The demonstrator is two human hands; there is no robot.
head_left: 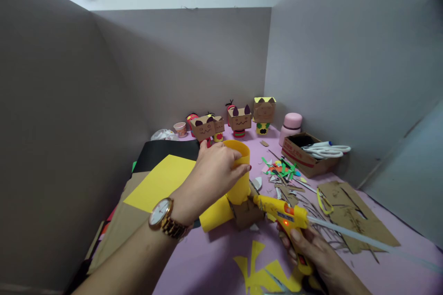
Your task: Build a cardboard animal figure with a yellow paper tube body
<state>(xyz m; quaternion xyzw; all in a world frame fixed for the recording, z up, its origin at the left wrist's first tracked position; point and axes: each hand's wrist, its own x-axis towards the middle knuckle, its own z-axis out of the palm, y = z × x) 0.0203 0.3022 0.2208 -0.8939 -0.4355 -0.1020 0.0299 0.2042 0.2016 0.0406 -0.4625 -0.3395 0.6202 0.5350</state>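
My left hand is closed on the rim of a yellow paper tube, thumb and fingers pinching its wall from above. The tube stands upright on or against a piece of brown cardboard. In my right hand is a yellow hot glue gun, its small light glowing red and a long clear glue stick coming out of its back. The gun's nozzle points left at the tube's lower edge, touching or very close. A second rolled yellow paper piece lies left of the cardboard.
Yellow paper scraps lie in front. A yellow sheet and black sheet are at left. Cardboard cat figures stand behind. Right are coloured scraps, yellow-handled scissors, flat cardboard, a box and a pink bottle.
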